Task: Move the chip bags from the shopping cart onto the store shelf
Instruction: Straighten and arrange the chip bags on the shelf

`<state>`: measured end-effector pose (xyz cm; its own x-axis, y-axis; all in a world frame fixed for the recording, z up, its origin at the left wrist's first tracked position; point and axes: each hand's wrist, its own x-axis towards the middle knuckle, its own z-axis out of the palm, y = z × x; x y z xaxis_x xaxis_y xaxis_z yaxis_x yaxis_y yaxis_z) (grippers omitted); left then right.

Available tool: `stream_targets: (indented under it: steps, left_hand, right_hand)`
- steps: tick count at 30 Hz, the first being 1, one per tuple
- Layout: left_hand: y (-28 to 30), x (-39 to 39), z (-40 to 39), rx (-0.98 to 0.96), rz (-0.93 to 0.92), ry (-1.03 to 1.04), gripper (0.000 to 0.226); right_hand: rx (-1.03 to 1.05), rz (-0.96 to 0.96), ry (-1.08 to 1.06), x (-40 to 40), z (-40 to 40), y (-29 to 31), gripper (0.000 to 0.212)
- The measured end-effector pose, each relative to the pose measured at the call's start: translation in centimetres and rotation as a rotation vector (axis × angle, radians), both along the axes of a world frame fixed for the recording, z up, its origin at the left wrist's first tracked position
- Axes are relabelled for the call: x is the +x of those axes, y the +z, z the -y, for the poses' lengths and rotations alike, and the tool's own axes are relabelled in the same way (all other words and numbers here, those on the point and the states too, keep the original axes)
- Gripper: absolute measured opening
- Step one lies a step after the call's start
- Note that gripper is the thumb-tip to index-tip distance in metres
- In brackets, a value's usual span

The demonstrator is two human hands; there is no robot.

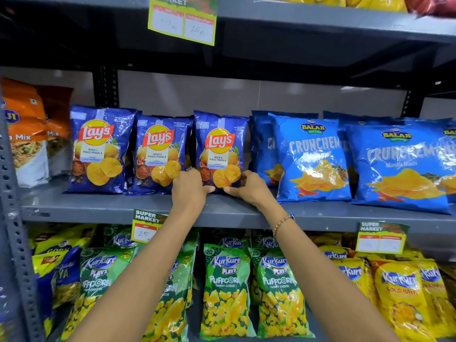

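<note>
A dark blue Lay's chip bag [219,144] stands upright on the grey middle shelf [98,206]. My left hand [188,191] grips its lower left corner and my right hand [249,188] grips its lower right corner. Both thumbs press on the bag's bottom edge. Two more Lay's bags, one [158,154] beside it and one [98,149] further left, stand in the same row. The shopping cart is out of view.
Light blue Balaji Crunchem bags [311,159] stand close on the right, orange mix bags [24,134] at far left. Green Kurkure Puffcorn bags [225,290] and yellow Kurkure bags [399,297] fill the shelf below. Price tags [144,229] hang from the shelf edges. A perforated grey upright [14,230] stands at left.
</note>
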<state>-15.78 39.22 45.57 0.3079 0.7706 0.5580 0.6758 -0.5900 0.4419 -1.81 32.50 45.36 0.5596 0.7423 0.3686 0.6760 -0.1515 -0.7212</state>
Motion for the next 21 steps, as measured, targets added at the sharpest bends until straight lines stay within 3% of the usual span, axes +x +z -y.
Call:
stream_targets:
  steps: [4, 7, 10, 12, 14, 18, 21]
  left_hand:
    - [0.4, -0.1, 1.8, 0.103, 0.146, -0.021, 0.052]
    - [1.3, 0.8, 3.5, 0.163, 0.226, -0.19, 0.038]
    - [2.4, 3.1, 5.2, -0.006, 0.272, -0.467, 0.025]
    - [2.7, 5.3, 6.1, -0.171, 0.304, -0.604, 0.038]
    - [2.8, 7.9, 6.7, -0.339, 0.316, -0.673, 0.067]
    - [2.6, 12.7, 8.0, -0.662, 0.231, -0.725, 0.103]
    - [1.9, 15.0, 8.1, -0.727, 0.166, -0.769, 0.124]
  right_hand:
    - [0.005, 0.071, -0.035, -0.5, 1.3, 0.3, 0.07]
    - [0.173, 0.092, -0.088, 0.2, 4.8, 1.4, 0.045]
    - [0.442, 0.066, -0.224, 3.6, 11.0, 2.2, 0.024]
    - [0.521, 0.074, -0.408, 7.1, 15.3, 2.5, 0.03]
    - [0.39, 0.014, -0.484, 10.6, 18.0, 2.5, 0.042]
    - [0.112, -0.019, -0.384, 13.8, 18.4, 2.3, 0.054]
    - [0.043, 0.056, -0.381, 14.3, 17.6, 2.3, 0.059]
